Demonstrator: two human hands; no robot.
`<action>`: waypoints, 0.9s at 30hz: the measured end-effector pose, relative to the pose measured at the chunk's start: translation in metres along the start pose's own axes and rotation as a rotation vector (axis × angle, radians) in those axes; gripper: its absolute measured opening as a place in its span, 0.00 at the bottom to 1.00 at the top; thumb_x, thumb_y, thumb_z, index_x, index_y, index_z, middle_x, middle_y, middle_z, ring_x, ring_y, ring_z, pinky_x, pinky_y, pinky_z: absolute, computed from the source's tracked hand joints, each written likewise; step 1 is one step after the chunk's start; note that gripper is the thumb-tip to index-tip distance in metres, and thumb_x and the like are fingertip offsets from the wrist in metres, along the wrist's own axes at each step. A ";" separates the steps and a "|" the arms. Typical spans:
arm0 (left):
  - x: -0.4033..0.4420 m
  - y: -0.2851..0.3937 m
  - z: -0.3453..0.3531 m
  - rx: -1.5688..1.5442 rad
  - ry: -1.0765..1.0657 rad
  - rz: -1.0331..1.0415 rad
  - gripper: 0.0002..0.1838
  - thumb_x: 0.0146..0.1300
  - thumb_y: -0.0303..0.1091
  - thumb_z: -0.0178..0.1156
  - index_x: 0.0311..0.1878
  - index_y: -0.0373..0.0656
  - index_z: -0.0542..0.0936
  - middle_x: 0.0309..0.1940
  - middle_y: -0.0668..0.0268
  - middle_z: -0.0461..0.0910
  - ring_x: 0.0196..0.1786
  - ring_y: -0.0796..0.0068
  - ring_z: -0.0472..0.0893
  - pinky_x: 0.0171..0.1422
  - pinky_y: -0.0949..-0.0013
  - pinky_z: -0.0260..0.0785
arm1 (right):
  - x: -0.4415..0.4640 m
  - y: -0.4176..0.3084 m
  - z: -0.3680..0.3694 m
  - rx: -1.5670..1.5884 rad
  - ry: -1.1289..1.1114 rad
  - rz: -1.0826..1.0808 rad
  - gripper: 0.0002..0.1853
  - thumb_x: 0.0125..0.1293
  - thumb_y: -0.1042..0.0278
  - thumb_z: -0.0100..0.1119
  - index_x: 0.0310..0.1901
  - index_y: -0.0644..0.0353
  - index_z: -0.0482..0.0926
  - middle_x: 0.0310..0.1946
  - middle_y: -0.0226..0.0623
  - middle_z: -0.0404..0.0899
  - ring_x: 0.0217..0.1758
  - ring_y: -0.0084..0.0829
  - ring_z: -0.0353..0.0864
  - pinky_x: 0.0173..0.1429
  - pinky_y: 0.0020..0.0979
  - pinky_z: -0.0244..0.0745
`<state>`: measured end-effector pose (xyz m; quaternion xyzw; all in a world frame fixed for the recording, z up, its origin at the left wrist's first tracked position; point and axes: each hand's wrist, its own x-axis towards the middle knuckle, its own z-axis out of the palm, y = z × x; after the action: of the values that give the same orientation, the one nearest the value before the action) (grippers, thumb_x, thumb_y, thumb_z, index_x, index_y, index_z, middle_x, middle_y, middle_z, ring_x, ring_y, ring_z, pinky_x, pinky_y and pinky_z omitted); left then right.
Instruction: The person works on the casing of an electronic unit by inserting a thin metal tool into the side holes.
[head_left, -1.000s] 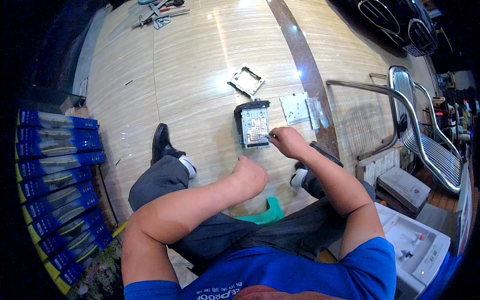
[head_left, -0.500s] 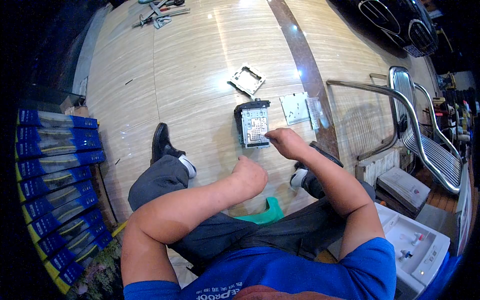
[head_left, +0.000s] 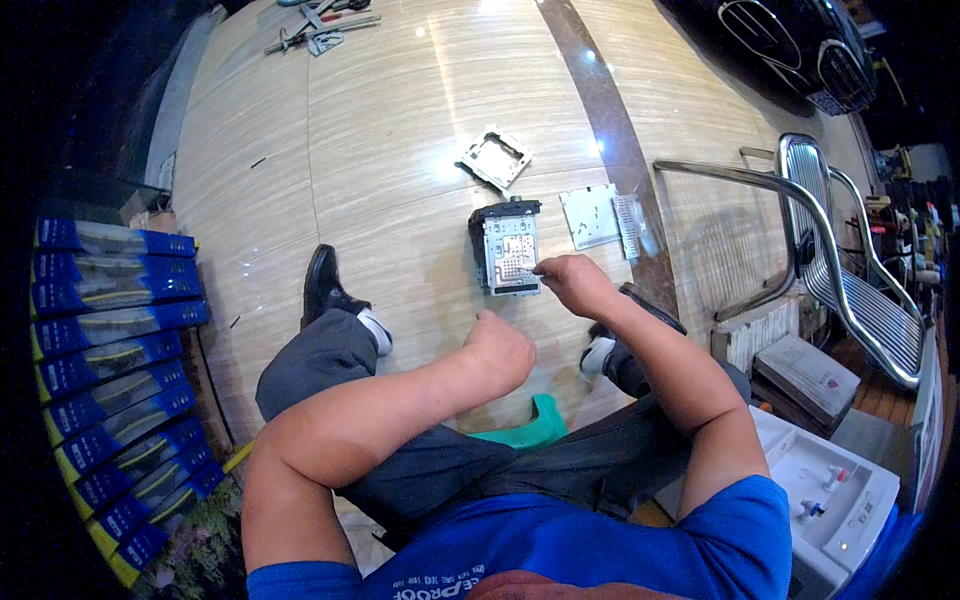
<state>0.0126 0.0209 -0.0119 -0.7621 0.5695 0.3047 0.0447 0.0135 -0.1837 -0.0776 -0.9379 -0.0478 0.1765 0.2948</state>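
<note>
A boxy metal electronic unit [head_left: 509,243] with a black front edge stands on the tiled floor, its perforated metal face turned up. Closed around a thin tool [head_left: 533,270], my right hand [head_left: 577,286] is at the unit's right side, and the tool's tip reaches over the metal face. My left hand [head_left: 501,352] is curled closed just below the unit, not touching it; what its fingers hold, if anything, is hidden. Beyond the unit lies a metal frame [head_left: 497,160]. To its right are a flat metal plate [head_left: 591,217] and a clear strip [head_left: 632,226].
Several tools [head_left: 322,24] lie at the top left. Stacked blue boxes [head_left: 120,330] line the left side. At right are a metal chair [head_left: 810,210], a cardboard box [head_left: 808,376] and a white water dispenser [head_left: 835,490]. A green stool [head_left: 538,428] shows beneath my legs.
My right hand and the thin tool have shifted slightly over the unit's right edge. My left hand and the parts on the floor have stayed in place.
</note>
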 end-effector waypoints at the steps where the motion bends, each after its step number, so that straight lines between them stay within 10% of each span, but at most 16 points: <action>1: 0.000 0.000 -0.001 -0.008 -0.002 -0.004 0.09 0.62 0.34 0.54 0.38 0.46 0.84 0.35 0.61 0.86 0.38 0.63 0.86 0.37 0.56 0.72 | 0.001 0.001 0.000 0.000 -0.014 -0.013 0.12 0.64 0.69 0.59 0.48 0.60 0.83 0.38 0.51 0.83 0.44 0.52 0.82 0.50 0.45 0.76; 27: 0.001 0.001 -0.004 -0.008 -0.057 -0.013 0.10 0.63 0.34 0.53 0.40 0.47 0.84 0.37 0.62 0.86 0.40 0.63 0.85 0.41 0.55 0.70 | 0.000 0.002 0.004 0.019 -0.011 -0.037 0.12 0.66 0.67 0.58 0.47 0.59 0.83 0.38 0.52 0.83 0.43 0.52 0.82 0.49 0.45 0.77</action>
<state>0.0138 0.0186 -0.0088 -0.7569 0.5619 0.3284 0.0598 0.0121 -0.1830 -0.0817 -0.9331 -0.0652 0.1766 0.3066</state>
